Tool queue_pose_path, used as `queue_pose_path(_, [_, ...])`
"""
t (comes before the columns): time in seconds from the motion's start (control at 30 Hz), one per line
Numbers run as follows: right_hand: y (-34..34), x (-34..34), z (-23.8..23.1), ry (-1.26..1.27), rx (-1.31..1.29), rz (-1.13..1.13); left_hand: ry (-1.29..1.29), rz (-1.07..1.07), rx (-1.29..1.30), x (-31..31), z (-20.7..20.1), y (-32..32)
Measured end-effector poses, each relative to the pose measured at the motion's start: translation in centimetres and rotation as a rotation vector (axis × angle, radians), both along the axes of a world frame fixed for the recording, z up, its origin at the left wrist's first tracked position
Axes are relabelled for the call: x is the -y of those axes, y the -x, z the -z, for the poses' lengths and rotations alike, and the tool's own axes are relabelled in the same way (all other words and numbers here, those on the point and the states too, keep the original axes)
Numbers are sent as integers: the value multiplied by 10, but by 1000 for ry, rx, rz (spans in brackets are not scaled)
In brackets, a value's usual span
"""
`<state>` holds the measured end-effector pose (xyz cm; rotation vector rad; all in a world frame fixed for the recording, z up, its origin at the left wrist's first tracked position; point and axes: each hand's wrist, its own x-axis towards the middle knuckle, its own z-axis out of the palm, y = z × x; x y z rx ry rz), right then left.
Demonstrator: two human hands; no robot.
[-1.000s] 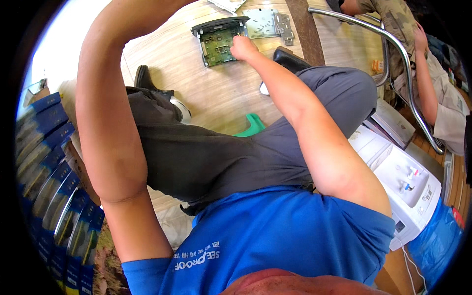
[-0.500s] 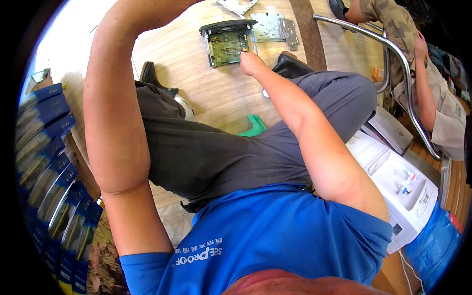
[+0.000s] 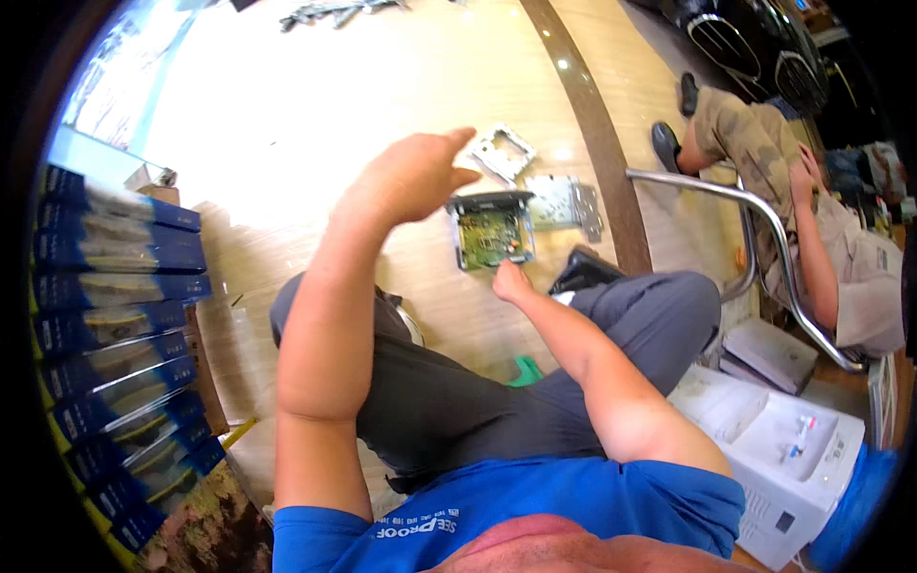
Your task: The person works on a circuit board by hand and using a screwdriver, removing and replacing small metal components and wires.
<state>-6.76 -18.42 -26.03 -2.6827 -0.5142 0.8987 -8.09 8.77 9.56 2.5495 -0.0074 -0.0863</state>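
An opened electronic unit with a green circuit board and a dark front panel lies on the floor between my feet. My right hand has its fingers closed on the near edge of this unit. Up and to the left, my left hand hangs over the floor, fingers stretched and apart, with nothing in it. A white rectangular frame lies just beyond the unit. Right of it are a perforated metal plate and a narrower grey metal bracket.
A green plastic piece lies by my leg. Blue boxes are stacked at the left. A curved metal rail and a white water dispenser stand at the right, near a seated person. Metal parts lie far off.
My view has tilted up, bringing more floor into sight. The left hand, out of frame before, now shows beside the unit's far side. My right hand stays at the unit's near edge.
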Motion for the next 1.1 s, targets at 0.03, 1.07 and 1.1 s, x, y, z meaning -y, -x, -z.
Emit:
queue_pose_path(0.03, [2,1,4,-35,18,9,13,-4,-50,1,0,0])
queue_pose_path(1.07, [-33,-9,44,168,335,-501,-76,42,-321,13,-1,-17])
queue_pose_path(1.1, [-34,-9,44,149,331,-506,-86,42,-332,14,-1,-17])
